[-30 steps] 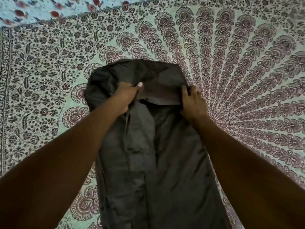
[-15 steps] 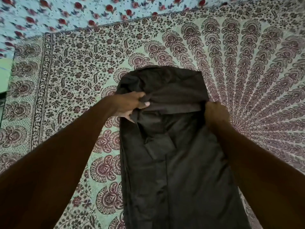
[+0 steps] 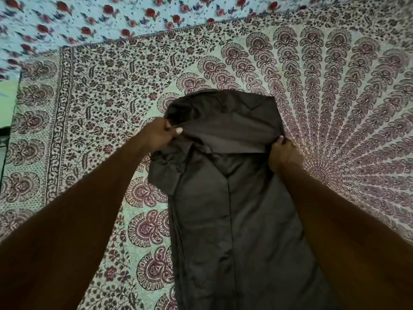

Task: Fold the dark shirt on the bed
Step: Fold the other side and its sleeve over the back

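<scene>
The dark shirt (image 3: pixel 234 215) lies lengthwise on the bed as a narrow strip running from the bottom edge up to the middle of the view. Its far end is turned back toward me over the rest of the cloth. My left hand (image 3: pixel 158 135) pinches the left corner of that turned-back flap between thumb and fingers. My right hand (image 3: pixel 282 153) grips the flap's right corner at the shirt's right side. A bunched sleeve sticks out on the left just below my left hand.
The bed is covered by a patterned mandala bedspread (image 3: pixel 100 104) in pale green and maroon. Beyond its far border lies a light sheet with red flowers (image 3: pixel 89 21). The bed's left edge shows at the far left.
Both hands, still holding the flap's corners, have drawn the shirt's far end a little further over the body. The view has shifted, showing more of the bedspread on the left.
</scene>
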### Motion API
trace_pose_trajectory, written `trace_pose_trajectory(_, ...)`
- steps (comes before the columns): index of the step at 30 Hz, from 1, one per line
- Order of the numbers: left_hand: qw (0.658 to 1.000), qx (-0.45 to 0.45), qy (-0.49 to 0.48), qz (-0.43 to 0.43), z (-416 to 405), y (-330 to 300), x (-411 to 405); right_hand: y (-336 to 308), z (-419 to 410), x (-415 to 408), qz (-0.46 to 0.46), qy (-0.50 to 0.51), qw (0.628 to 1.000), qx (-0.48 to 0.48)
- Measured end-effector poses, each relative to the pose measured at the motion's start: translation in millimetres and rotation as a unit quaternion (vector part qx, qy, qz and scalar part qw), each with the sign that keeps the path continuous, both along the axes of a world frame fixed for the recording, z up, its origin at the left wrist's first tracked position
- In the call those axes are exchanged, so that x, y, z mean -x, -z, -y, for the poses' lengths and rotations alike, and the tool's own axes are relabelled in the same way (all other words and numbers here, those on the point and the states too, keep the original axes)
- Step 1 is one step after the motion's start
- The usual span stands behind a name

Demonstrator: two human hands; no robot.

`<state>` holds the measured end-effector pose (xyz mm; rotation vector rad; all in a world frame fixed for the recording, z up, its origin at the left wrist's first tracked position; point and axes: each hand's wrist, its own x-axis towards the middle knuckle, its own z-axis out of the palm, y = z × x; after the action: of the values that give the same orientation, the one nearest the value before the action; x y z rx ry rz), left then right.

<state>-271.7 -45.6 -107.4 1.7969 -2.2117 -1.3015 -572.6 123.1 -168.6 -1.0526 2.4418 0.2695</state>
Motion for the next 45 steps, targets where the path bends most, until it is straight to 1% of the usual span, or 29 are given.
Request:
trace_pose_trajectory(2, 0.997, -0.009, -0.048, -0.055, -2.3, 0.0, 1.1, -0.8, 1.7, -0.6, 0.020, 0.006, 1.000, -0.022)
trace_pose_trajectory(3, 0.996, -0.022, -0.047, -0.075, -2.9, -2.9, 0.8, -2.2, 3.8, -1.4, 0.023, 0.007, 0.999, -0.029)
trace_pose_trajectory(5, 0.998, -0.029, 0.001, -0.059, -1.5, -10.7, -3.1, -8.8, 8.7, -3.5, 0.025, -0.008, 0.998, -0.052)
trace_pose_trajectory(6, 0.999, -0.013, 0.034, -0.018, 3.5, -10.7, -7.6, -12.4, 11.3, -5.2, 0.025, -0.025, 0.998, -0.061)
trace_pose_trajectory(7, 0.996, 0.013, 0.075, 0.047, 9.3, -10.4, -13.4, -13.2, 13.5, -4.9, 0.020, -0.040, 0.997, -0.065)
trace_pose_trajectory(9, 0.972, 0.072, 0.139, 0.175, 20.1, -10.6, -25.7, -12.3, 15.6, -5.5, 0.009, -0.038, 0.997, -0.063)
trace_pose_trajectory(11, 0.954, 0.111, 0.150, 0.234, 27.8, -14.9, -33.8, -6.9, 13.6, -5.5, -0.003, -0.031, 0.998, -0.050)
trace_pose_trajectory(14, 0.942, 0.145, 0.120, 0.276, 35.6, -16.0, -46.2, 0.6, 10.3, -8.6, -0.013, -0.017, 0.999, -0.027)
trace_pose_trajectory(16, 0.951, 0.128, 0.094, 0.264, 38.1, -9.7, -55.2, 4.4, 10.6, -10.1, -0.016, 0.001, 1.000, -0.024)
trace_pose_trajectory(18, 0.978, 0.092, 0.058, 0.176, 37.7, 2.4, -61.0, 8.9, 9.0, -11.3, -0.013, 0.020, 1.000, -0.012)
trace_pose_trajectory(19, 0.987, 0.077, 0.046, 0.132, 35.5, 6.9, -60.0, 12.2, 7.9, -12.7, -0.017, 0.021, 1.000, -0.004)
trace_pose_trajectory(20, 0.991, 0.064, 0.049, 0.108, 34.4, 11.1, -57.1, 14.1, 5.3, -14.1, -0.023, 0.022, 0.999, 0.003)
trace_pose_trajectory(23, 0.989, 0.065, 0.074, 0.110, 37.8, 15.7, -50.1, 20.3, 1.3, -17.8, -0.042, 0.024, 0.999, 0.014)
trace_pose_trajectory(26, 0.988, 0.088, 0.045, 0.120, 51.9, 11.1, -60.7, 25.3, 1.4, -20.0, -0.047, 0.027, 0.998, 0.011)
trace_pose_trajectory(28, 0.984, 0.104, 0.048, 0.135, 58.9, 7.5, -72.4, 27.3, 0.8, -21.5, -0.055, 0.032, 0.998, 0.008)
trace_pose_trajectory(29, 0.986, 0.095, 0.052, 0.129, 58.1, 2.0, -76.7, 27.2, -0.1, -22.2, -0.057, 0.035, 0.998, 0.005)
trace_pose_trajectory(32, 0.997, -0.012, 0.065, 0.046, 49.6, -13.1, -89.7, 24.8, 0.0, -27.0, -0.055, 0.035, 0.998, 0.021)
trace_pose_trajectory(34, 0.992, -0.055, 0.105, 0.043, 44.6, -19.4, -99.3, 24.2, 3.7, -36.1, -0.058, -0.019, 0.996, 0.059)
trace_pose_trajectory(36, 0.992, -0.043, 0.107, 0.051, 49.7, -11.9, -108.2, 25.3, 9.2, -48.8, -0.059, -0.094, 0.990, 0.093)
trace_pose_trajectory(39, 0.994, 0.025, 0.062, 0.087, 56.1, 1.7, -118.5, 26.5, 17.6, -70.9, -0.045, -0.161, 0.981, 0.100)
trace_pose_trajectory(40, 0.991, 0.047, 0.058, 0.112, 56.8, 4.1, -120.3, 27.8, 20.0, -77.2, -0.039, -0.174, 0.979, 0.101)
trace_pose_trajectory(42, 0.975, 0.094, 0.087, 0.179, 64.1, 12.7, -128.5, 30.3, 24.4, -91.3, -0.022, -0.202, 0.972, 0.116)
trace_pose_trajectory(44, 0.959, 0.103, 0.100, 0.244, 68.6, 14.2, -134.8, 31.8, 29.3, -104.8, -0.004, -0.224, 0.966, 0.129)
trace_pose_trajectory(45, 0.952, 0.094, 0.097, 0.274, 70.2, 14.8, -137.3, 31.6, 31.5, -110.9, 0.003, -0.233, 0.963, 0.135)
